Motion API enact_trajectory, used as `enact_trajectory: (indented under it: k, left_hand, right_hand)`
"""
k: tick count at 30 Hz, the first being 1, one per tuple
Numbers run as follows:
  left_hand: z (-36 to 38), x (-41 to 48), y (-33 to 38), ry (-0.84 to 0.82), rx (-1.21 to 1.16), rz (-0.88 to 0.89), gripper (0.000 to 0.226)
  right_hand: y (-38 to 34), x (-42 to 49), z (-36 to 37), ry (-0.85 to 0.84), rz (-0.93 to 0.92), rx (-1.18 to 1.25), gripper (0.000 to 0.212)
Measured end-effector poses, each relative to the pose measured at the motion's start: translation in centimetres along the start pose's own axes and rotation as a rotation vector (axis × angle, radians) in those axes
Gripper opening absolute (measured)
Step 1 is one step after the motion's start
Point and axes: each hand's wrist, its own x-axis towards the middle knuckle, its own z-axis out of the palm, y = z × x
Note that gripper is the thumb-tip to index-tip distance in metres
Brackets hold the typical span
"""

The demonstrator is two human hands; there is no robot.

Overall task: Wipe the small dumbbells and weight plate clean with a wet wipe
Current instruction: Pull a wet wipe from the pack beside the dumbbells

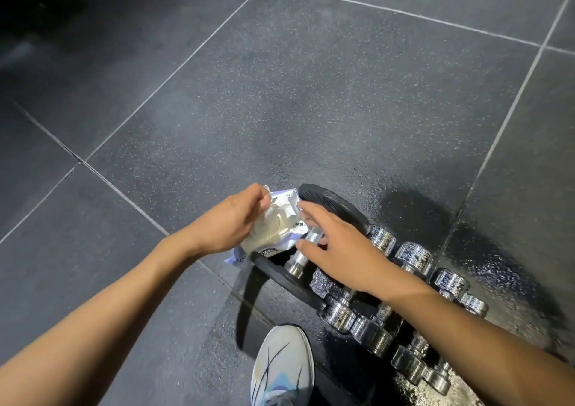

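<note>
Left hand [230,219] grips wipe pack [277,225]; right hand [339,250] hovers over dumbbells [413,254].

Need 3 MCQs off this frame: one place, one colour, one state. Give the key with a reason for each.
1. Where is the wipe pack?
A) on the shoe
B) at the weight plate's left edge
C) far off on bare tiles

2. What colour is the weight plate?
A) black
B) red
C) yellow

3. What is the left hand doing?
A) lying flat on the floor
B) gripping the wipe pack
C) lifting a dumbbell

Key:
1 B: the pack overlaps the plate's left rim.
2 A: the plate's visible surface is black.
3 B: the fingers curl over the pack's top edge.
</note>
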Motion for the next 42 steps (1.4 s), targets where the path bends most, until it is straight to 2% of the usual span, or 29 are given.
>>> enact_trajectory:
  k: [2,4,7,8,11,13,15,17,18,21,23,26,27,29,32,34,39,42]
  left_hand:
    - [0.6,0.0,0.8,0.012,-0.028,0.054,0.016]
    - [1.2,0.1,1.5,0.029,-0.046,0.096,0.016]
    - [1.8,0.1,1.6,0.038,-0.090,0.105,0.016]
    - [2.0,0.2,1.3,0.029,-0.128,0.093,0.015]
    - [2.4,0.4,-0.3,-0.037,-0.309,0.056,0.008]
    - [2.3,0.5,-1.6,-0.086,-0.407,-0.010,0.023]
    - [2.4,0.5,-3.0,-0.131,-0.258,-0.071,0.034]
    - [3.2,0.6,-4.7,-0.111,0.002,-0.072,0.031]
    - [3.5,0.5,-5.2,-0.101,0.024,-0.081,0.029]
    - [3.5,0.5,-5.3,-0.052,-0.122,-0.100,0.023]
    - [3.0,0.7,-4.3,-0.008,-0.222,-0.091,0.025]
    - [1.8,1.4,-1.2,0.104,-0.715,-0.177,0.036]
    - [1.5,1.7,-0.5,0.100,-0.881,-0.197,0.044]
    - [1.2,2.4,0.9,-0.025,-1.078,-0.227,0.054]
    - [2.2,2.9,2.3,-0.315,-1.152,-0.311,0.071]
    - [3.3,3.0,3.1,-0.386,-1.158,-0.343,0.070]
    - [5.1,2.4,4.4,-0.400,-1.265,-0.401,0.041]
    - [5.9,2.1,4.3,-0.232,-1.349,-0.399,0.030]
  right_hand:
    - [-0.5,0.9,0.3,-0.003,-0.025,-0.038,0.074]
    - [-1.0,2.0,0.6,0.009,-0.047,-0.092,0.067]
    - [-1.3,3.4,1.3,0.134,-0.054,-0.121,0.014]
    - [-1.3,3.7,1.3,0.173,-0.058,-0.129,0.007]
    - [-1.1,3.5,1.1,0.162,-0.069,-0.167,0.006]
    - [-1.2,3.1,1.1,0.132,-0.087,-0.147,0.009]
    - [-2.2,2.8,0.8,0.159,-0.070,-0.051,0.010]
    - [-3.4,2.8,0.1,0.214,-0.025,0.056,0.012]
    - [-4.0,2.9,-0.4,0.250,-0.020,0.086,0.015]
    - [-5.2,2.5,-2.3,0.332,-0.019,0.208,0.022]
    - [-5.1,2.1,-3.2,0.301,-0.009,0.314,0.027]
    - [-4.5,1.6,-4.0,0.248,-0.036,0.621,0.025]
    - [-4.4,1.4,-4.2,0.225,-0.033,0.731,0.021]
    - [-4.3,0.9,-4.3,0.172,-0.004,0.876,0.013]
    - [-3.9,0.0,-4.1,0.090,0.019,0.947,0.015]
    - [-3.4,-0.2,-3.8,0.068,0.027,0.981,0.009]
    - [-3.1,-0.5,-3.1,0.089,0.126,1.143,0.010]
    - [-3.2,-0.7,-2.9,0.206,0.186,1.184,0.038]
